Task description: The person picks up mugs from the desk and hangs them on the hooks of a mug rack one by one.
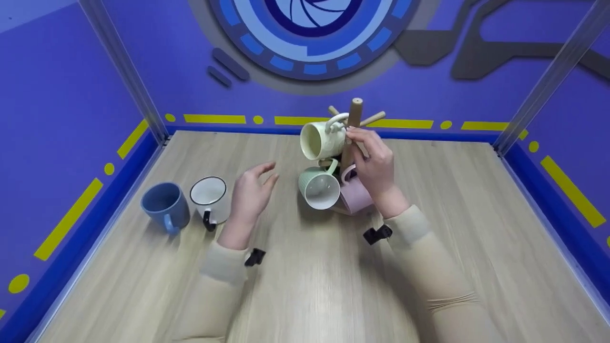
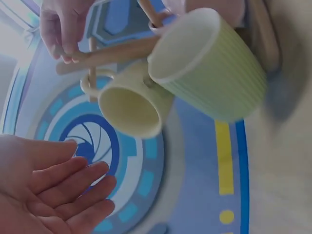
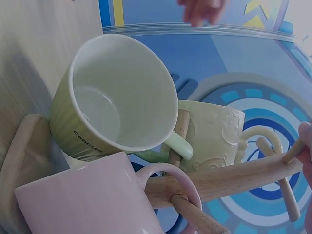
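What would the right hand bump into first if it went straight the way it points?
Likely the rack's post, very close ahead of the right hand; whether they touch is hard to judge.

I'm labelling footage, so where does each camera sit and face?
Head: head-worn, facing forward and down at the mug tree; left hand, right hand, sleeves show.
Left wrist: worn there, facing the green mug; both hands show.
Right wrist: worn there, facing the pink mug; both hands partly.
Wrist views share the cream mug.

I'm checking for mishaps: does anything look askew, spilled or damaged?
Nothing stands out. The cream mug, green mug and pink mug tilt, but they hang from the wooden rack; the blue mug and white mug stand upright.
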The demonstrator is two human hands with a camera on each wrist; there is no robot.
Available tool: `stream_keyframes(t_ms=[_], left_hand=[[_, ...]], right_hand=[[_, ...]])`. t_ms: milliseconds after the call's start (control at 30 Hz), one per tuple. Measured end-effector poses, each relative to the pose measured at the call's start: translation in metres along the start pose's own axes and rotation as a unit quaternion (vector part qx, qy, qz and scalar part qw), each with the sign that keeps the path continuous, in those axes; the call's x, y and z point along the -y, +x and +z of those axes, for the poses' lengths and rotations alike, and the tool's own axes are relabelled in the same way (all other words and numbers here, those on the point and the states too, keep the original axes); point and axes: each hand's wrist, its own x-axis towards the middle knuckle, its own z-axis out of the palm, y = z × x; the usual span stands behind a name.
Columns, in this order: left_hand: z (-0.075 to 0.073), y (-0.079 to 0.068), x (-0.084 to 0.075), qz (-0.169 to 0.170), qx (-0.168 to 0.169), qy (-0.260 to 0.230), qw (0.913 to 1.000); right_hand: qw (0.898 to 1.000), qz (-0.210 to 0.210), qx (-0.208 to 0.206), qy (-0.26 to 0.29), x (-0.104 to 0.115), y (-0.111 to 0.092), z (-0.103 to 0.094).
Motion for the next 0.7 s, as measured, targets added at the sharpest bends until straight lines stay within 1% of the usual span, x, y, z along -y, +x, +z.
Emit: stream_keyframes(t_ms=[67,100,167,200,267,367,400,467,500,567,633,700], left_hand=[[-0.011,-0.004,0.008,-0.033,0.024,0.037,0.9985],[-0.016,-0.005,0.012,-0.045,0.029,0.059,0.9969],[-0.029,-0.008,0.018,-0.073,0.040,0.102,0.9913],[-0.036,-0.009,0.021,-0.083,0.040,0.127,0.9877],[-0.050,-0.012,0.027,-0.110,0.036,0.175,0.9779],[-0.073,-0.016,0.036,-0.160,0.045,0.235,0.9577],[-0.079,-0.017,0.039,-0.174,0.050,0.250,0.9511],[-0.090,-0.019,0.048,-0.204,0.073,0.269,0.9386],[-0.094,-0.019,0.053,-0.215,0.085,0.274,0.9335],[-0.098,-0.019,0.064,-0.224,0.109,0.282,0.9266],[-0.097,-0.020,0.075,-0.223,0.135,0.287,0.9217],[-0.096,-0.020,0.083,-0.221,0.154,0.286,0.9195]], right_hand=[[1.000,-0.001,-0.001,0.000,0.000,0.000,0.000],[1.000,-0.001,-0.002,0.000,0.000,0.000,0.000],[1.000,-0.001,-0.003,0.001,0.000,0.000,0.000],[1.000,-0.001,-0.003,0.002,0.000,0.000,0.000],[1.000,0.000,-0.002,0.003,0.000,0.000,0.000],[1.000,0.000,-0.001,0.005,0.001,0.000,0.001],[1.000,0.000,-0.001,0.004,0.001,0.001,0.001],[1.000,0.001,-0.003,0.005,0.000,0.000,0.001],[1.000,0.002,-0.003,0.006,0.000,0.000,0.001],[1.000,0.004,-0.005,0.007,-0.001,0.000,0.001],[1.000,0.005,-0.006,0.008,-0.001,-0.001,0.001],[1.000,0.005,-0.007,0.008,-0.001,-0.001,0.002]])
